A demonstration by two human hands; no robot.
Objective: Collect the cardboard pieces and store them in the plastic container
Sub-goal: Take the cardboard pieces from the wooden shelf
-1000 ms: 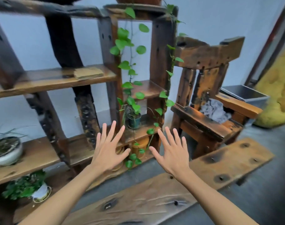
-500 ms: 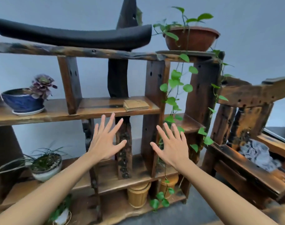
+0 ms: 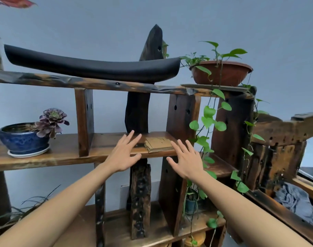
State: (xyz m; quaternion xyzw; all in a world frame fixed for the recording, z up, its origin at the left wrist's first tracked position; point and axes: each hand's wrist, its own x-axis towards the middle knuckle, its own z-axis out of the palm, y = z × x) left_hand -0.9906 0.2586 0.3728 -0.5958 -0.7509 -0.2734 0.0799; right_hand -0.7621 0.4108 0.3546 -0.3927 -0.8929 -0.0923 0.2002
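Cardboard pieces (image 3: 158, 143) stacked on shelf (image 3: 66, 154), between left hand (image 3: 123, 154) and right hand (image 3: 186, 161), hands spread, empty

- It looked like a home room: a rustic wooden shelf (image 3: 66, 150) held potted plants.
- A blue succulent pot (image 3: 22, 139) and a trailing vine (image 3: 208, 120) stood against a plain wall (image 3: 241, 24).

text: none legible | labels: none | brands: none | numbers: none | signs: none on any surface in view
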